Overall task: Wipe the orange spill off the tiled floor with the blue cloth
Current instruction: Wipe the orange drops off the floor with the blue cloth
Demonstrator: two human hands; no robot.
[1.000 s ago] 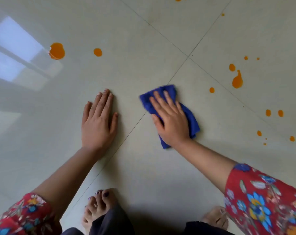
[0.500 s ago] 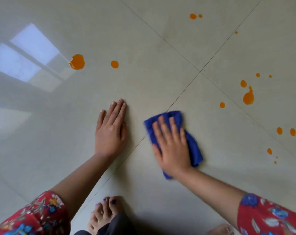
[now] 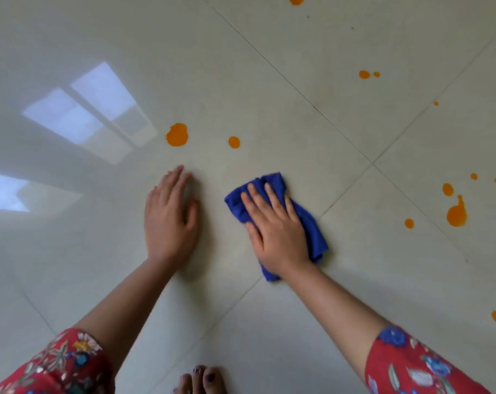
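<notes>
Bright window reflection (image 3: 90, 109) far left, pane bars showing across it. Paler light patch (image 3: 4, 191) at the left edge. Bare toes (image 3: 198, 379) with dark polish, near edge, centre. Red floral left sleeve (image 3: 56, 365) near left, matching right sleeve (image 3: 426, 368) near right.

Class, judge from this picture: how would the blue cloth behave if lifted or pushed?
Probably floppy: the blue cloth lies bunched in soft folds under the right hand. Likely light: thin fabric. It should slide easily, since the tiled floor looks glossy, showing a window reflection.
</notes>
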